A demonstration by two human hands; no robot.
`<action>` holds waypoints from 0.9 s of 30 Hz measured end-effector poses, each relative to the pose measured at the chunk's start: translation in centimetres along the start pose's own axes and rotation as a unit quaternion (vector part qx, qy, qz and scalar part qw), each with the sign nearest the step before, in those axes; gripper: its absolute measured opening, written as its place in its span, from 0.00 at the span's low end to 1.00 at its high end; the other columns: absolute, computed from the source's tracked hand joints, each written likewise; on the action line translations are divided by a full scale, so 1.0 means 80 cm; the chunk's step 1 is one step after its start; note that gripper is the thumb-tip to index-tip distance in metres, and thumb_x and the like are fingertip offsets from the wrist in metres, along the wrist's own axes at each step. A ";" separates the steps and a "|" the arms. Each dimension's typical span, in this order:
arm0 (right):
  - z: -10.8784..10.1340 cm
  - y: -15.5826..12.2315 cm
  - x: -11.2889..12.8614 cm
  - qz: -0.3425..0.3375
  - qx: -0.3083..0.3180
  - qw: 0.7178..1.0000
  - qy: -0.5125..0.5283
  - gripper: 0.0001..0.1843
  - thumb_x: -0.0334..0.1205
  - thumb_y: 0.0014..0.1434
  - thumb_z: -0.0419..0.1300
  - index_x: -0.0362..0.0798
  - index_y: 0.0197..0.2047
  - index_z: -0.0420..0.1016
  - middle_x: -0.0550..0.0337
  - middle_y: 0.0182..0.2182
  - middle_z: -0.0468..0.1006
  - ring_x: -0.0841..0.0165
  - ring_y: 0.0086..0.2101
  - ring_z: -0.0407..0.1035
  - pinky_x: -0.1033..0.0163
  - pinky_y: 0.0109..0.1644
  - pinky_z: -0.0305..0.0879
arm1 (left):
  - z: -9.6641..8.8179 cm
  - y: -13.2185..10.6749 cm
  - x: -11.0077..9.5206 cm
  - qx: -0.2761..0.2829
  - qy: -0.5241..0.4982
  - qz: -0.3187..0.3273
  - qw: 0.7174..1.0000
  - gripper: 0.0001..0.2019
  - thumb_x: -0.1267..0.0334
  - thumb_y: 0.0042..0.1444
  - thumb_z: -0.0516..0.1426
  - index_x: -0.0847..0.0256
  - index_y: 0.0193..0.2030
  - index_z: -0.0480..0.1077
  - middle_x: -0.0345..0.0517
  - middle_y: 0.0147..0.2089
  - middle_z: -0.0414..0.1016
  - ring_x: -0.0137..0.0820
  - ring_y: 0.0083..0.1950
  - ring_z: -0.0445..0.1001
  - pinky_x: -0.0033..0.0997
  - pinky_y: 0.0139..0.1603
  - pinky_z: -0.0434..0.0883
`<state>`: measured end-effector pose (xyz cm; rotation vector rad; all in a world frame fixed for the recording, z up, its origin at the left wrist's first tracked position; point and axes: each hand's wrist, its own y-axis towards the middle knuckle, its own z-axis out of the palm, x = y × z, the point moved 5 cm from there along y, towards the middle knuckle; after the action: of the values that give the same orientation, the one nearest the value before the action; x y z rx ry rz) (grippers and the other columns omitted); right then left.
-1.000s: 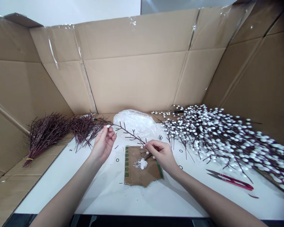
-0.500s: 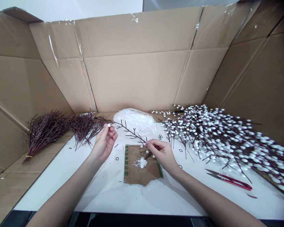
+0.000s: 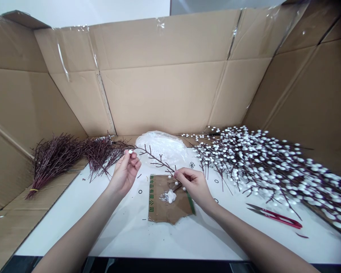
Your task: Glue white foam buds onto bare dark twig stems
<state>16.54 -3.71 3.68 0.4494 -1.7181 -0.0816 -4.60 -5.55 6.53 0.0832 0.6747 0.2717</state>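
Observation:
Between the thumb and finger of my left hand (image 3: pixel 126 170) is a small white berry (image 3: pixel 130 151). My right hand (image 3: pixel 193 185) pinches a thin brown artificial twig (image 3: pixel 159 161), which slants up and left toward my left fingertips. A few white berries (image 3: pixel 176 184) sit on the twig's lower end near my right fingers; the stretch between my hands shows bare side shoots. Under the twig lies a piece of cardboard (image 3: pixel 165 217) with green print and a blob of white paste (image 3: pixel 171 196) on it.
Bare brown twigs (image 3: pixel 57 159) lie in bundles at left. A clear plastic bag (image 3: pixel 161 146) of white pieces stands behind my hands. White-berried branches (image 3: pixel 244 159) are heaped at right, with red thread snips (image 3: pixel 275 216) before them. Cardboard walls (image 3: pixel 165 94) surround the white table (image 3: pixel 125 235).
Almost nothing differs. Both hands keep their grips on the berry and the twig, and the whole view has shifted very slightly.

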 end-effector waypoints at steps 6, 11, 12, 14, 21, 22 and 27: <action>0.001 -0.001 0.002 0.004 0.005 1.000 0.017 0.14 0.43 0.56 0.57 0.44 0.23 0.73 0.61 0.20 0.72 0.71 0.22 0.65 0.69 0.23 0.63 | 0.000 -0.001 -0.001 -0.001 -0.005 -0.003 1.000 0.08 0.64 0.56 0.59 0.67 0.29 0.68 0.39 0.28 0.65 0.19 0.25 0.61 0.19 0.25 0.64; 0.001 -0.001 0.002 0.004 0.006 1.000 0.018 0.14 0.43 0.56 0.57 0.44 0.23 0.72 0.61 0.19 0.72 0.71 0.22 0.66 0.69 0.23 0.63 | 0.000 0.000 0.000 0.002 -0.011 -0.005 1.000 0.08 0.64 0.56 0.58 0.67 0.30 0.67 0.38 0.28 0.64 0.19 0.25 0.61 0.19 0.26 0.64; 0.001 -0.001 0.002 0.005 0.006 1.000 0.016 0.14 0.43 0.56 0.57 0.44 0.23 0.72 0.61 0.19 0.72 0.71 0.22 0.66 0.69 0.23 0.63 | 0.000 0.000 0.000 0.001 -0.013 -0.006 1.000 0.08 0.64 0.56 0.58 0.67 0.30 0.67 0.38 0.28 0.64 0.19 0.25 0.61 0.19 0.26 0.64; 0.002 -0.001 0.001 0.004 0.007 1.000 0.013 0.15 0.44 0.56 0.57 0.44 0.23 0.72 0.61 0.19 0.72 0.71 0.22 0.65 0.69 0.23 0.62 | 0.000 0.000 0.000 -0.001 -0.014 -0.007 1.000 0.08 0.64 0.56 0.58 0.66 0.30 0.67 0.38 0.28 0.64 0.19 0.25 0.61 0.19 0.26 0.64; 0.002 0.001 0.001 -0.010 0.007 1.000 -0.019 0.16 0.44 0.56 0.56 0.44 0.22 0.72 0.60 0.20 0.72 0.71 0.22 0.64 0.67 0.24 0.60 | 0.003 -0.001 -0.001 -0.012 -0.017 -0.011 1.000 0.08 0.64 0.55 0.59 0.66 0.29 0.67 0.37 0.27 0.64 0.19 0.24 0.61 0.19 0.25 0.64; 0.002 0.000 0.001 -0.008 0.007 1.000 -0.020 0.16 0.44 0.56 0.56 0.44 0.22 0.72 0.60 0.20 0.72 0.70 0.22 0.64 0.67 0.24 0.60 | 0.003 -0.001 -0.001 -0.012 -0.018 -0.012 1.000 0.08 0.64 0.55 0.59 0.66 0.29 0.67 0.37 0.27 0.64 0.19 0.24 0.61 0.19 0.25 0.64; 0.003 -0.001 0.000 0.019 0.020 1.000 -0.007 0.17 0.46 0.56 0.55 0.44 0.24 0.73 0.58 0.21 0.74 0.69 0.23 0.68 0.67 0.23 0.61 | 0.001 0.001 0.000 -0.013 -0.022 -0.011 1.000 0.08 0.65 0.55 0.59 0.66 0.29 0.67 0.38 0.27 0.64 0.19 0.24 0.61 0.19 0.24 0.63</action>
<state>16.37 -3.85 3.60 0.4472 -1.7445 -0.0223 -4.59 -5.46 6.63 0.0562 0.6277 0.2574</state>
